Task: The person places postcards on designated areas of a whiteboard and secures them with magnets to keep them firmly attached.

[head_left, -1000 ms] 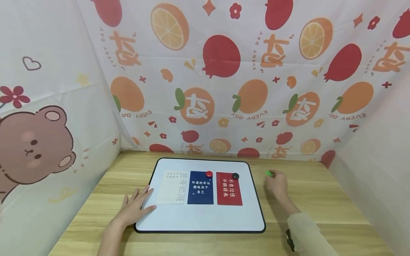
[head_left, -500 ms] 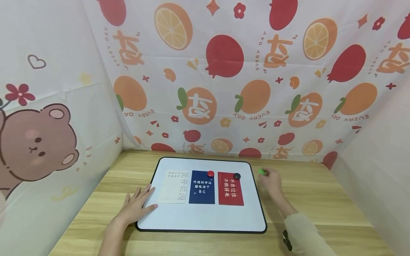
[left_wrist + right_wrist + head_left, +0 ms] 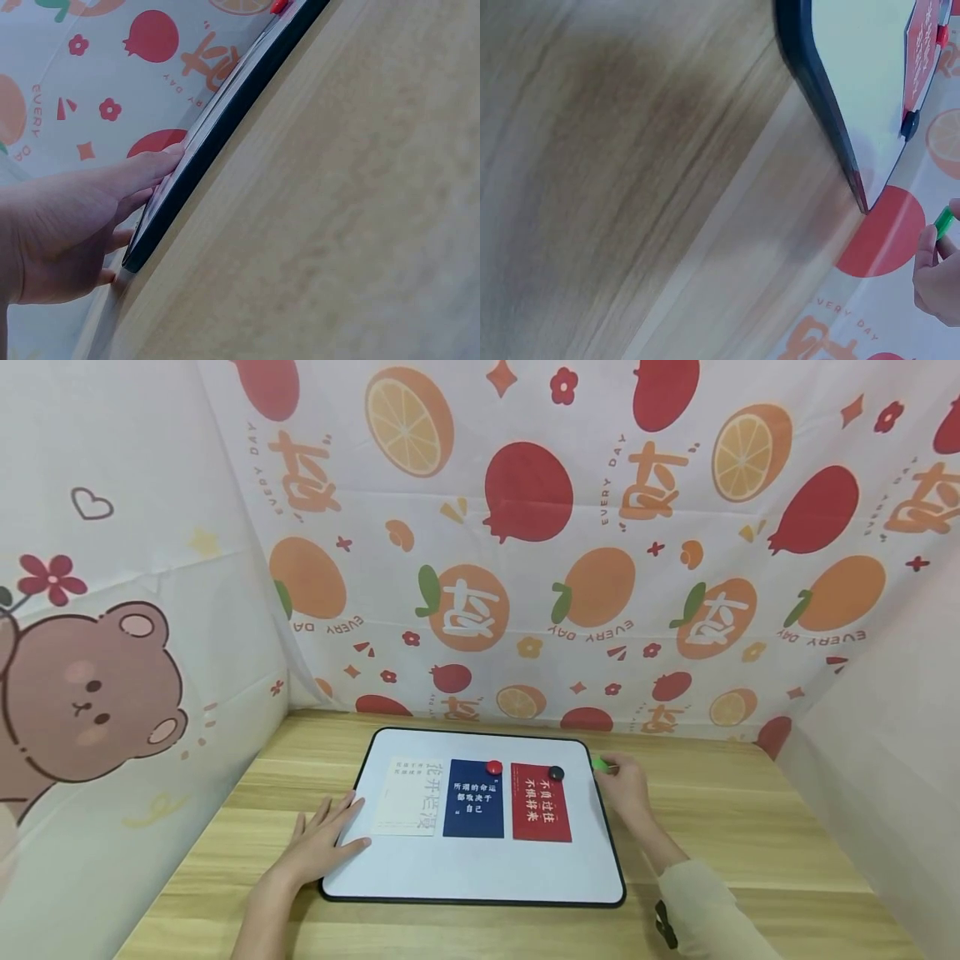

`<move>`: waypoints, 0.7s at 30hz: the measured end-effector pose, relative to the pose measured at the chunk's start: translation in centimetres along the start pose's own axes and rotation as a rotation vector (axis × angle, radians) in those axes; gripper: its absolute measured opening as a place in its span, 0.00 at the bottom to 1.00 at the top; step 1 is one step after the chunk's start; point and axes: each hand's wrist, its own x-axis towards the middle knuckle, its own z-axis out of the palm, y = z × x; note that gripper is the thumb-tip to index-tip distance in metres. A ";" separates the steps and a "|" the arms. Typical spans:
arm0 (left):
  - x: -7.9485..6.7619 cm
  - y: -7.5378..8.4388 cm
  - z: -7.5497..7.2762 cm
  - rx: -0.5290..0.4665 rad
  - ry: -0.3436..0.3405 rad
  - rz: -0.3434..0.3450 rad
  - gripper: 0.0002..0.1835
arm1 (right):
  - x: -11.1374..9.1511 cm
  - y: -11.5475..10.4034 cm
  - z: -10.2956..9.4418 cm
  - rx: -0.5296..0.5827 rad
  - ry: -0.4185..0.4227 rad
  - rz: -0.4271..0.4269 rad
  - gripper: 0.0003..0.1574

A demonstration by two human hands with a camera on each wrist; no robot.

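My left hand [image 3: 317, 850] rests with fingers spread over the left edge of a black-framed whiteboard [image 3: 465, 868] lying on the table. In the left wrist view its thumb lies along the frame. My right hand [image 3: 627, 789] pinches a green magnet [image 3: 944, 221] between thumb and finger, at the board's upper right corner. On the board are three cards in a row: a cream card [image 3: 405, 797], a blue card [image 3: 473, 818] and a red card [image 3: 542, 822]. A red round magnet [image 3: 494, 767] sits on the blue card's top right corner, a black round magnet [image 3: 556, 773] on the red card's.
The board lies on a light wood-grain table [image 3: 720, 827]. A fruit-print cloth [image 3: 645, 685] hangs behind the table, and a white cloth with a bear print [image 3: 90, 693] hangs on the left. A pale wall [image 3: 885, 760] stands to the right.
My right hand has moved left with the green magnet, from the table beside the board to its upper right edge. My left hand stays on the board. The head view has shifted slightly.
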 end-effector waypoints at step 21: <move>-0.1 0.2 0.0 0.007 -0.007 -0.008 0.39 | -0.6 -1.3 1.6 0.038 -0.028 -0.024 0.19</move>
